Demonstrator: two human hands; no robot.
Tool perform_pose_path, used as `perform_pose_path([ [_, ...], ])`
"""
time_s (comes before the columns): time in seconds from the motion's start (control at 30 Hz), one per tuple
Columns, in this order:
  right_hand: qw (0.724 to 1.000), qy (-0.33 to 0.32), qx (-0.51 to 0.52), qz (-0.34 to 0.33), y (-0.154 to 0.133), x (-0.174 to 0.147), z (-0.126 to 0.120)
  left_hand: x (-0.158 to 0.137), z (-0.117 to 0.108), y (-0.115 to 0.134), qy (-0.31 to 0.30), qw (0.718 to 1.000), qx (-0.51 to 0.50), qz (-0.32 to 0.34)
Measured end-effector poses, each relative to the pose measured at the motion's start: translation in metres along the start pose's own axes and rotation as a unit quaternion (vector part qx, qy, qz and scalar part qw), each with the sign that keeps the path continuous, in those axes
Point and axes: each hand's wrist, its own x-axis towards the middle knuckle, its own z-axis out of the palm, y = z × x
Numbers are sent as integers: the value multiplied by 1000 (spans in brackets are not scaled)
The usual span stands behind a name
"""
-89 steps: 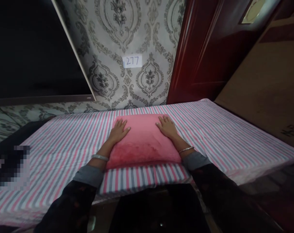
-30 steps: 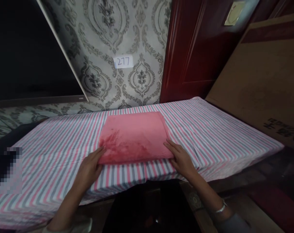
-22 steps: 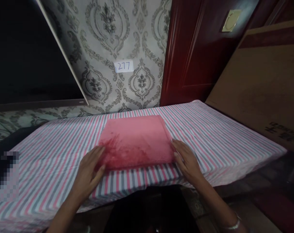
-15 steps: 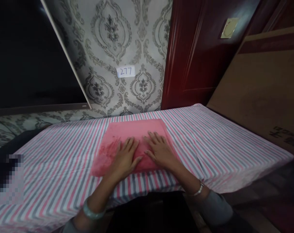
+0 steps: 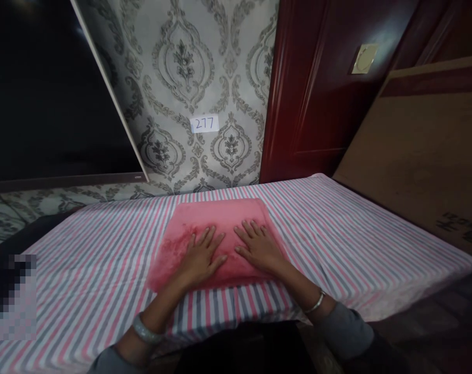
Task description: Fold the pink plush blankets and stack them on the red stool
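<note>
A flat, roughly square pink plush cushion [image 5: 220, 212] with rounded corners lies on a striped cloth. Its pile looks darker and ruffled at the left, smoother along the far side. My left hand [image 5: 201, 258] rests palm down on the cushion's left-middle part, fingers spread. On the right half, my right hand [image 5: 261, 248] also lies flat with fingers apart. A gap of bare plush separates the two thumbs. Neither hand grasps anything. The cushion's near left corner is partly covered by my left forearm.
The pink, grey and white striped cloth [image 5: 337, 228] covers the table and hangs over its front edge. A large cardboard box [image 5: 423, 150] stands at the right. Behind are a dark screen [image 5: 52, 93], patterned wallpaper with a "277" label [image 5: 205, 123], and a dark red door panel [image 5: 306, 93].
The whole view has shifted slightly, so the scene sits a little lower. My right hand has slid a bit to the right on the cushion, widening the gap between my hands.
</note>
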Motion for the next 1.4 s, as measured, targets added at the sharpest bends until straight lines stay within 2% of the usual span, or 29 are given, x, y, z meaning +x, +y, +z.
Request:
perform_pose_path([
  [0.2,997,39,-8,68,2,47,-15,45,-30,-35,-42,990,30,-135],
  [0.33,992,37,-18,117,26,79,-1,73,-17,-62,-51,982,36,-177],
  [0.47,991,38,-20,127,48,91,11,82,4,-85,-40,982,24,-182],
  [0.67,989,15,-2,145,58,90,12,86,11,-115,-57,978,-38,-199],
  [0.93,992,33,9,125,63,87,17,69,19,-138,-45,986,-75,-144],
  [1.03,992,29,-3,122,62,86,15,57,8,-135,-69,985,-56,-151],
  [1.2,989,-16,1,148,54,82,-4,39,-33,-110,-141,969,-14,-204],
  [1.3,989,-26,12,147,40,64,-20,25,-51,-76,-107,976,20,-189],
  [1.4,997,26,-1,77,19,29,-24,7,-48,-30,-32,996,25,-80],
])
